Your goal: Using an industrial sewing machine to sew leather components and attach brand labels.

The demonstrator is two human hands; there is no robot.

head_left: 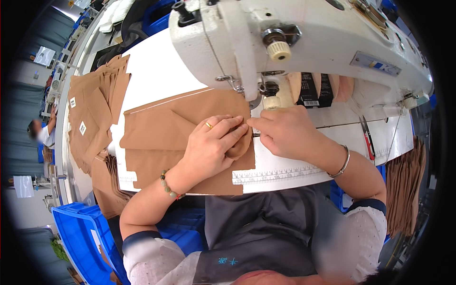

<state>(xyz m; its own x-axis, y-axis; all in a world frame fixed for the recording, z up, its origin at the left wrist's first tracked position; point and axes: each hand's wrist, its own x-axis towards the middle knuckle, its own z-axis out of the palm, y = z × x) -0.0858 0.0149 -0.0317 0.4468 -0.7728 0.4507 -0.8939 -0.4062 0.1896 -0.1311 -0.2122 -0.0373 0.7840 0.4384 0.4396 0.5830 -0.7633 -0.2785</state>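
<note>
A brown fabric piece (pixel 161 128) lies in folded layers on the white sewing table, its far right edge beneath the head of a sewing machine (pixel 228 52). My left hand (pixel 213 142) rests over the right part of the cloth, fingers close together and gripping a curled edge. From the right, my right hand (pixel 287 130) meets that same edge, the index fingertip and curled fingers holding it close to my left fingertips. The presser foot area (pixel 255 102) sits just beyond both hands. What lies under my left fingers is hidden.
Stacked brown fabric pieces (pixel 90 104) lie at the left, and more brown cloth (pixel 406 187) hangs at the right. Red-and-black thread snips (pixel 368 140) lie right of my right hand. A blue crate (pixel 85 237) stands lower left. Another person (pixel 45 133) sits far left.
</note>
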